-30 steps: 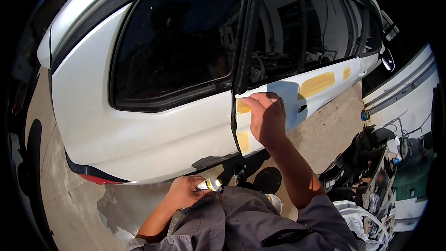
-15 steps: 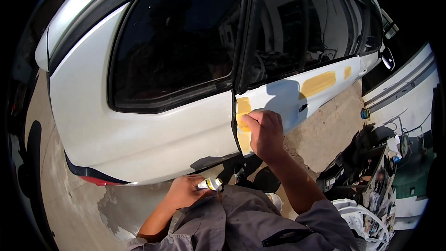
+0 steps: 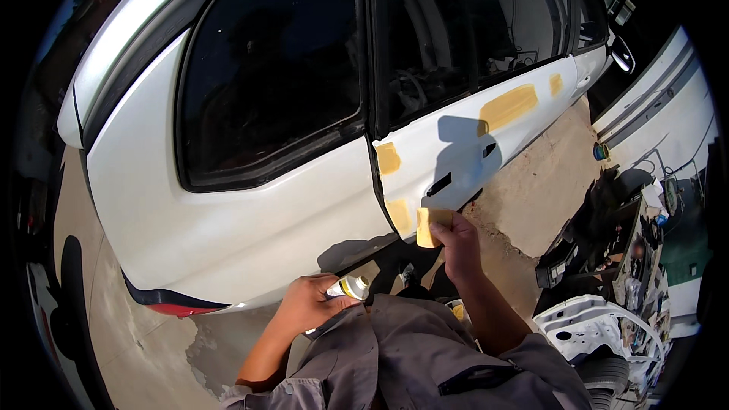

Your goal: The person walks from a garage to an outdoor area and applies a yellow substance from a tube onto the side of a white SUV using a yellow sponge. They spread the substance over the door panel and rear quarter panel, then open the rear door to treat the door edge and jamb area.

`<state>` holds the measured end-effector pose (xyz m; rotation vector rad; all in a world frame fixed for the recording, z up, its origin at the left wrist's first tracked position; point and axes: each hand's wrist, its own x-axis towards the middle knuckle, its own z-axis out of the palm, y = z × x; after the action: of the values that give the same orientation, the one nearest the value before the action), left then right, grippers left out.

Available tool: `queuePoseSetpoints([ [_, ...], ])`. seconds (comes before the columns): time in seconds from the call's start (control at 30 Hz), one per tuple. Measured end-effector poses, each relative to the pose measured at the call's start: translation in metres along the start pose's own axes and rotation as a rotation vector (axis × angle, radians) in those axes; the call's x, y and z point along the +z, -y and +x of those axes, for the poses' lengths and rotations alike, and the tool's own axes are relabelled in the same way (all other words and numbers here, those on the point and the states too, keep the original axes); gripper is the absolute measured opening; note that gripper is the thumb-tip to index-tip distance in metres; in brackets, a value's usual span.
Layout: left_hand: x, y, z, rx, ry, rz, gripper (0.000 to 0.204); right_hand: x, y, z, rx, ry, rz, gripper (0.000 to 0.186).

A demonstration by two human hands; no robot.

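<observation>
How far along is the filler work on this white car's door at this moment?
Done: yellow filler patches sit on the rear door, one at its front edge, a large one under the window and a small one beyond. In hand: the right hand holds a yellow spreader at the lowest patch; the left hand grips a tube. Left: every patch looks raw and unpainted.

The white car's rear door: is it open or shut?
Shut: the white car's rear door sits flush with the white rear body panel, only a thin seam between.
</observation>
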<state>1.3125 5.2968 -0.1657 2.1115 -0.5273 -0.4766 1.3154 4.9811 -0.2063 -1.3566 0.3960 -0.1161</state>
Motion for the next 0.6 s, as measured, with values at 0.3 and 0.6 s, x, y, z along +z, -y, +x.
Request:
queuePoseSetpoints([
  [0.3, -0.004, -0.006, -0.004, 0.015, 0.076, 0.083, 0.042, 0.028, -0.035, -0.071, 0.298, 0.136, 0.406, 0.029],
  [0.6, -0.004, -0.008, -0.011, 0.121, 0.096, 0.089, 0.038, 0.048, -0.018, -0.113, 0.086, 0.182, 0.164, 0.023],
])
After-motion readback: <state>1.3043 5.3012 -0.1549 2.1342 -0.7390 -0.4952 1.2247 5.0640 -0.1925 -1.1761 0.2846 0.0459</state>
